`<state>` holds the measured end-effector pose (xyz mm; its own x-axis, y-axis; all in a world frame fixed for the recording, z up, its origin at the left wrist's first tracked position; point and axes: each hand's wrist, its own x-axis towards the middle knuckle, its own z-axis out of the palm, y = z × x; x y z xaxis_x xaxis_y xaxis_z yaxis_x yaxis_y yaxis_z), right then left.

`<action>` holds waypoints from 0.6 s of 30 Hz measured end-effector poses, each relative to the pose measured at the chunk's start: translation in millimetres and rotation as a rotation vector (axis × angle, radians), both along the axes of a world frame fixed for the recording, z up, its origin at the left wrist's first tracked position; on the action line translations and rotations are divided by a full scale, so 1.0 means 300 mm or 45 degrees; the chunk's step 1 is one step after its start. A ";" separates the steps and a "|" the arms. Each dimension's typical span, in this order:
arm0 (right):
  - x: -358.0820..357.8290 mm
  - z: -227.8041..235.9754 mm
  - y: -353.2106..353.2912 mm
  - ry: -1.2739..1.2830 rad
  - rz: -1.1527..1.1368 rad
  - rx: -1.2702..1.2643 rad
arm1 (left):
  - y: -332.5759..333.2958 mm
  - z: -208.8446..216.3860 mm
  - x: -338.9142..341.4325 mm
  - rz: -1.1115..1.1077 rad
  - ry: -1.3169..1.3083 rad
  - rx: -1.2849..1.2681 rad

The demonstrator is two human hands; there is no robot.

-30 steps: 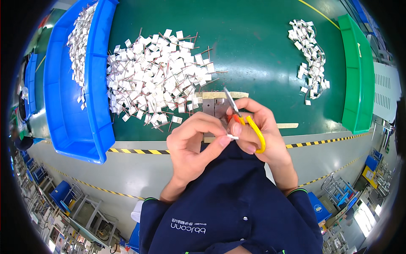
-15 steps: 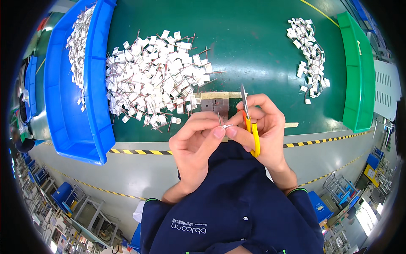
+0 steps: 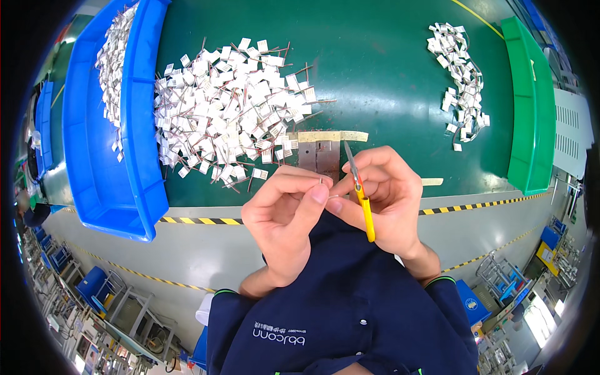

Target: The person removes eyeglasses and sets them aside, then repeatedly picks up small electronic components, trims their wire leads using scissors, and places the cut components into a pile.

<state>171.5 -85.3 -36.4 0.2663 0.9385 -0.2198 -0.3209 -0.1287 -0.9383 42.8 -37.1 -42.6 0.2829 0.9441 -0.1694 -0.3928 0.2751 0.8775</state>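
Observation:
In front of my chest both hands meet, thumbs and forefingers pinched close together. My left hand (image 3: 281, 215) is closed on a small wired piece, mostly hidden by the fingertips; it looks like one of the white connectors. A thin whitish strand (image 3: 332, 197) shows between the two thumbs. Yellow-handled scissors (image 3: 367, 215) rest in my right hand (image 3: 397, 206), blades pointing up and away from me, while its thumb and forefinger pinch near the strand. Left of my hands lies a large pile of white connectors (image 3: 231, 112) with short dark red wires.
A deep blue bin (image 3: 140, 125) with more connectors stands left. At the right lie a smaller connector cluster (image 3: 459, 81) and a green bin (image 3: 525, 112). A metal block (image 3: 319, 156) with yellowish tape (image 3: 331, 135) sits at the green table's (image 3: 375, 62) near edge.
The scissors have turned in my right hand, so their handle loops now look edge-on. My hands have shifted slightly, and the white piece between my fingertips is now less visible.

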 end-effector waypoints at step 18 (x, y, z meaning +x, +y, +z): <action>0.138 0.083 0.047 0.218 0.426 -0.258 | -0.007 -0.004 -0.025 -0.099 -0.218 -0.129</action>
